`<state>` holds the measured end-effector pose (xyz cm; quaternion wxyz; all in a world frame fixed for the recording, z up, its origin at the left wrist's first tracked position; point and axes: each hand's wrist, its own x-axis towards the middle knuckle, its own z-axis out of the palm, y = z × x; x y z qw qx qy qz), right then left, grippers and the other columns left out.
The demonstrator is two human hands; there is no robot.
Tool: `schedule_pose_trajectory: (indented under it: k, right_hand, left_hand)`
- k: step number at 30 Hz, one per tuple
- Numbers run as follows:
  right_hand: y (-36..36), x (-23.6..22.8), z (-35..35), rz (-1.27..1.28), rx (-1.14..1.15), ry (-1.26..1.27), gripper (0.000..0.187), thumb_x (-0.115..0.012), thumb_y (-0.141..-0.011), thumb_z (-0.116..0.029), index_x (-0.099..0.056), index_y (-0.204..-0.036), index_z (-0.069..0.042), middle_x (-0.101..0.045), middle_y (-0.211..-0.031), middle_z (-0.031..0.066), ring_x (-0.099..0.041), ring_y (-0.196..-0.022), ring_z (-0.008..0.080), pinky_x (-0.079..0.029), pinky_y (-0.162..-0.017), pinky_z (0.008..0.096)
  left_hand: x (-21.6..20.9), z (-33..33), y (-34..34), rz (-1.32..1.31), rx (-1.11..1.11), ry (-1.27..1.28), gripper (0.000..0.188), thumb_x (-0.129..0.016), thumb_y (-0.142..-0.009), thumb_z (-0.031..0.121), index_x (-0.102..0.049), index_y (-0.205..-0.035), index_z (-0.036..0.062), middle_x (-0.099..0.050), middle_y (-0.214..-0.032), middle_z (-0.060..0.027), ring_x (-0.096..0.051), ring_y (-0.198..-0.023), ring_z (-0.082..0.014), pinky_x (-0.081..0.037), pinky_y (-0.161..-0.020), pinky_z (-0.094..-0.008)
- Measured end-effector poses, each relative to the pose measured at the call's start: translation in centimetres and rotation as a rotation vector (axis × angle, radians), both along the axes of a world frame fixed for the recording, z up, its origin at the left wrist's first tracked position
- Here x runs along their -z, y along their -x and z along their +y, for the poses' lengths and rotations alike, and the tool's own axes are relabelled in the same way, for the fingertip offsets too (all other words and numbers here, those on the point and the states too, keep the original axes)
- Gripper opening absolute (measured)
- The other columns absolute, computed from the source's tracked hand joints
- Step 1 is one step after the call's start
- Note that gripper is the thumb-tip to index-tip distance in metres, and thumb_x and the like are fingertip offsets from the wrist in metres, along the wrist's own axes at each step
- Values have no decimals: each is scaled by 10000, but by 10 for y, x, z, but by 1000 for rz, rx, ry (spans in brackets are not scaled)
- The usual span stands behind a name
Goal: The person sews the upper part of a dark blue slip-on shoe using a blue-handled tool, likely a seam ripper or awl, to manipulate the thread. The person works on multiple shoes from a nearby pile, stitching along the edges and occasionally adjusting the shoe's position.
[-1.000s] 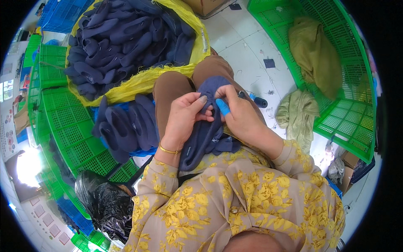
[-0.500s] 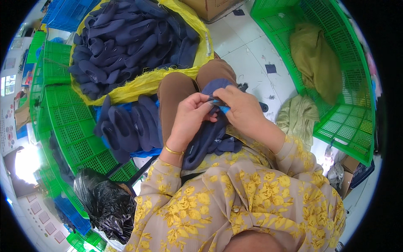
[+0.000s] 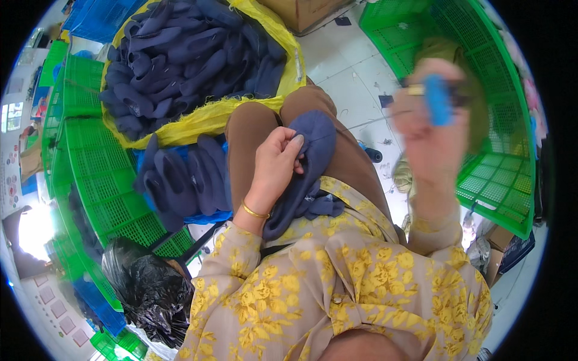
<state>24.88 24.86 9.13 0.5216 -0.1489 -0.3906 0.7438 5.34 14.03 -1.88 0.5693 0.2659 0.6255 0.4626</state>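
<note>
While the left hand (image 3: 277, 157) pinches the navy piece (image 3: 319, 141) at the inner edge of the right thigh (image 3: 351, 155), the right hand (image 3: 428, 111) hangs raised, too blurred to tell its grip; the piece could slip if that 1 pinch loosens.

The right hand (image 3: 430, 129) has left the navy fabric piece (image 3: 314, 157) and swung out, blurred, toward the green crate (image 3: 497, 186).

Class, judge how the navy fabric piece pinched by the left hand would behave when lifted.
The navy fabric piece would probably flop: it lies bent across the lap. Its matte-looking surface suggests it may not slip easily. Soft folds hint it probably won't break.
</note>
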Motion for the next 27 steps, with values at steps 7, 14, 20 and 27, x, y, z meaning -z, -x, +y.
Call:
schedule_pose_trajectory:
  k: [7, 14, 20, 27]
  right_hand:
    - [-53, -30, -21, 94, -350, -258, 372, -633, -898, -243, -531, -1163, -3, -530, -889, 32, -450, -743, 164, -376, -618, 305]
    - [-21, -32, -64, -36, -1071, -482, 374, -584, -811, -100, -577, -1176, -19, -585, -1071, 132, -583, -1011, 331, -488, -759, 412]
    - [-7, -29, -72, -31, -1155, -510, 372, -552, -808, -44, -579, -1178, -57, -602, -1156, 111, -598, -1034, 313, -503, -805, 352]
    - [6, 37, -37, -1005, -155, -662, 322, -590, -805, 46, -664, -1083, -97, -654, -931, 106, -633, -791, 274, -510, -704, 326]
  left_hand:
    - [-3, 2, -5, 91, -40, -67, 103, -600, -966, 137, -590, -971, 35, -536, -708, 25, -488, -548, -29, -448, -498, -189]
    - [-3, 1, -10, 561, 71, -291, 141, -686, -895, 131, -607, -873, 16, -559, -714, 10, -517, -584, -60, -443, -541, -213]
    - [-34, -1, 4, 620, 440, -191, 100, -652, -892, 102, -674, -929, 11, -628, -862, -14, -569, -805, -75, -467, -707, -225]
    - [-45, -3, 23, 45, 331, -55, 88, -598, -947, 73, -631, -1010, 20, -626, -975, 7, -566, -900, -62, -459, -831, -213]
